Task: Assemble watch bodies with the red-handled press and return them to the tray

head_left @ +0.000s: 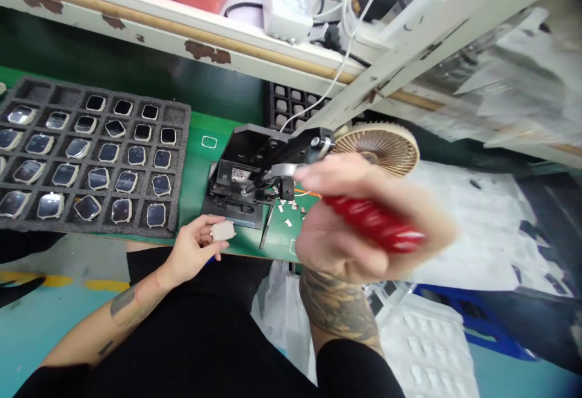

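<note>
my left hand grasps a small pale casing by its edges, thumb on the near side and fingertips on the far side. it is tilted a little, right by the front edge of the black press; i can't tell whether the two touch. my right hand is wrapped around a red handle, with the thumb lying along its top toward the press; hand and handle are both blurred. between my hands, on the green bench, a thin metal tool lies beside the press, with little scraps to its right. a thin white frame lies behind the press's left side. further left is a grey foam tray, with watch faces in its compartments. a round beige fan stands beyond my right hand.
</note>
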`<state>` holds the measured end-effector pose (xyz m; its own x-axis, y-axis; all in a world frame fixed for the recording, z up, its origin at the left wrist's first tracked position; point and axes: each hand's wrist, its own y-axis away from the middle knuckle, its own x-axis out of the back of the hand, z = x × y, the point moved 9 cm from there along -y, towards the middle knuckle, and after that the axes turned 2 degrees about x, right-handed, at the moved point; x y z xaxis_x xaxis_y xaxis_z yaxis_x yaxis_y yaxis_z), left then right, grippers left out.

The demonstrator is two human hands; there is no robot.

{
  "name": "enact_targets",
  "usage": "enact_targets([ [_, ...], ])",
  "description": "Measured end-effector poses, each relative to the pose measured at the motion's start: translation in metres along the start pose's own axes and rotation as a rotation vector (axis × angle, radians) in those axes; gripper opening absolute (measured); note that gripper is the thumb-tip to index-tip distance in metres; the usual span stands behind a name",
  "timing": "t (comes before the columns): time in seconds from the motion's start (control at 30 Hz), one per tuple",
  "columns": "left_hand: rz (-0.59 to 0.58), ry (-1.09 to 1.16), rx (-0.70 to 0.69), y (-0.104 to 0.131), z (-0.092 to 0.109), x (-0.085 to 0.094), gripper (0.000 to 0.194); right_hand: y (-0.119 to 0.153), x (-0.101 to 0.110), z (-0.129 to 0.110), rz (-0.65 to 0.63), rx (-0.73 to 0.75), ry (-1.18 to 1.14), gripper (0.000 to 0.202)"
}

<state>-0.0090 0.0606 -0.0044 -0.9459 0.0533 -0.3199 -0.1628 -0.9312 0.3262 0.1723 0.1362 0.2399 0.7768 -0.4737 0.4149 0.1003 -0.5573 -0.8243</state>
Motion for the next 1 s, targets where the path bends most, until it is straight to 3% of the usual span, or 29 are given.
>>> enact_targets([
  [0.07, 0.032, -0.057, -0.036, 0.002, 0.007, 0.004, 0.042, 0.000, 0.014, -0.007, 0.210, 0.051, -0.072, 0.074],
  [0.13, 0.047, -0.150, -0.115, 0.008, 0.021, 0.008, 0.036, 0.026, 0.027, -0.014, 0.425, 0.158, -0.098, 0.059],
  [0.2, 0.029, -0.307, -0.247, 0.018, 0.039, 0.009, 0.033, 0.066, 0.023, -0.013, 0.427, 0.176, -0.067, 0.034],
  [0.3, 0.029, -0.569, -0.455, 0.033, 0.062, 0.010, 0.037, 0.124, -0.025, 0.005, -0.061, 0.015, -0.066, 0.034],
  [0.4, 0.085, -0.744, -0.585, 0.038, 0.075, 0.011, 0.040, 0.171, -0.074, 0.023, -0.484, -0.062, 0.120, 0.042],
  [0.5, 0.103, -0.878, -0.667, 0.036, 0.080, 0.003, 0.043, 0.183, -0.109, 0.042, -0.717, -0.129, 0.258, 0.044],
  [0.57, 0.114, -0.942, -0.682, 0.034, 0.081, -0.001, 0.045, 0.179, -0.120, 0.048, -0.759, -0.180, 0.237, 0.044],
  [0.67, 0.192, -1.041, -0.620, 0.027, 0.077, -0.001, 0.040, 0.171, -0.109, 0.046, -0.649, -0.284, 0.090, 0.041],
  [0.77, 0.248, -1.192, -0.540, 0.010, 0.066, -0.007, 0.037, 0.175, -0.078, 0.036, -0.497, -0.360, -0.062, 0.044],
  [0.9, 0.143, -1.351, -0.443, -0.032, 0.048, -0.032, 0.033, 0.184, -0.036, 0.032, -0.379, -0.353, -0.069, 0.048],
  [1.0, 0.071, -1.410, -0.384, -0.057, 0.044, -0.048, 0.030, 0.184, -0.017, 0.038, -0.341, -0.332, 0.004, 0.048],
])
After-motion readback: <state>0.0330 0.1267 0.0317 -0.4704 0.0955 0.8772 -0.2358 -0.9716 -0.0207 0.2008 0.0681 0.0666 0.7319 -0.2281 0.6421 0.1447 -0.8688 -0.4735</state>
